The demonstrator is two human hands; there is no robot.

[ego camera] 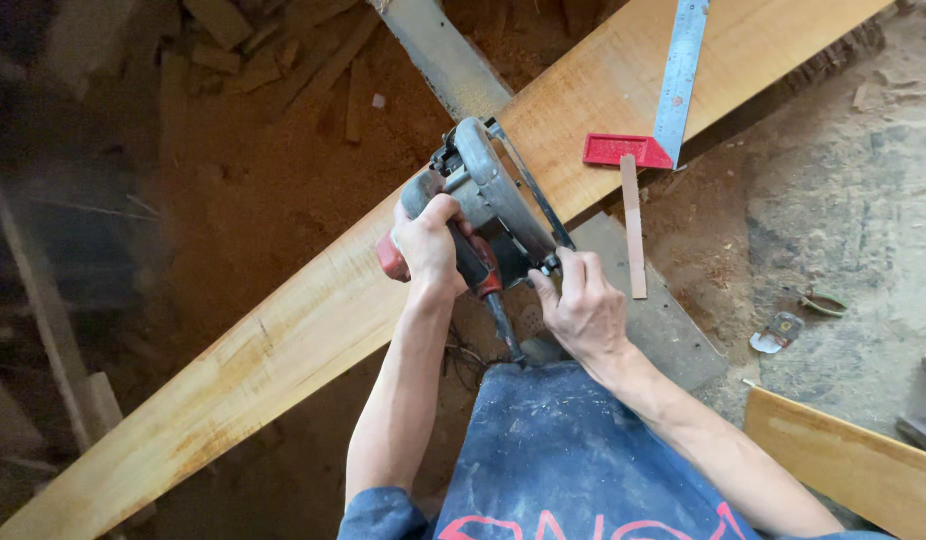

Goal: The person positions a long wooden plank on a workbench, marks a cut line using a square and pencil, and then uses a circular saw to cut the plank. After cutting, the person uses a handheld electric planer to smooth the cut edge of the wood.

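A grey and red circular saw sits on a long pale wooden plank that runs diagonally from lower left to upper right. My left hand grips the saw's red handle. My right hand rests on the near edge of the saw's base plate, fingers curled on it. The saw's black cord hangs down toward my blue apron. A red-handled steel try square lies further along the plank, beyond the saw.
A grey support beam crosses under the plank. A thin wood strip lies beside the square. Sawdust covers the floor, with offcuts at top left. Another board lies at bottom right, and small scraps sit on the concrete.
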